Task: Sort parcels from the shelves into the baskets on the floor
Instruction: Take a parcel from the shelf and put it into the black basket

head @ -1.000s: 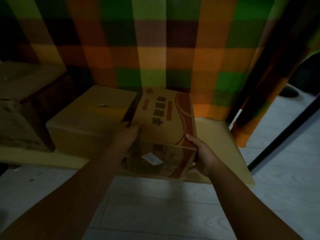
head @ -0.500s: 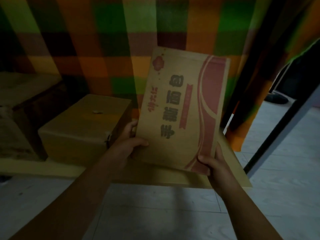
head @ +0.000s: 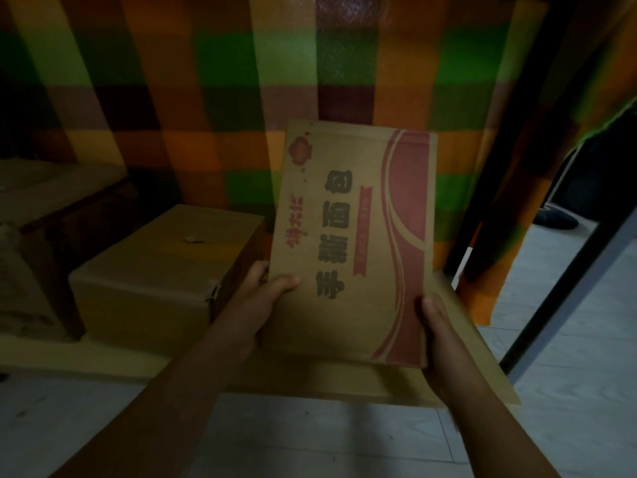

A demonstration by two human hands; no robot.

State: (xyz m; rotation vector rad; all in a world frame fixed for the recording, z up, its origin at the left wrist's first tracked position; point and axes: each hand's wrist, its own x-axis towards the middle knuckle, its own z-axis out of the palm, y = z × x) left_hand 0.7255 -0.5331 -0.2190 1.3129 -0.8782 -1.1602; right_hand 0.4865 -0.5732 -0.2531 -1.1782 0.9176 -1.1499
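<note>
A brown cardboard parcel (head: 348, 243) with red swirls and dark printed characters is held up off the low shelf (head: 475, 374), its broad printed face turned toward me. My left hand (head: 265, 294) grips its lower left edge, thumb across the front. My right hand (head: 437, 326) holds the lower right corner, thumb on the front face. The parcel's underside and the fingers behind it are hidden.
A plain brown box (head: 162, 274) sits on the shelf to the left, with darker boxes (head: 41, 236) beyond it. A checked orange and green cloth (head: 206, 98) hangs behind. A dark frame post (head: 551, 298) slants at the right over pale floor (head: 310, 439).
The parcel left the shelf and was tipped upright so its printed face looks at me; since half a second ago it has dropped slightly lower. Both hands kept their hold.
</note>
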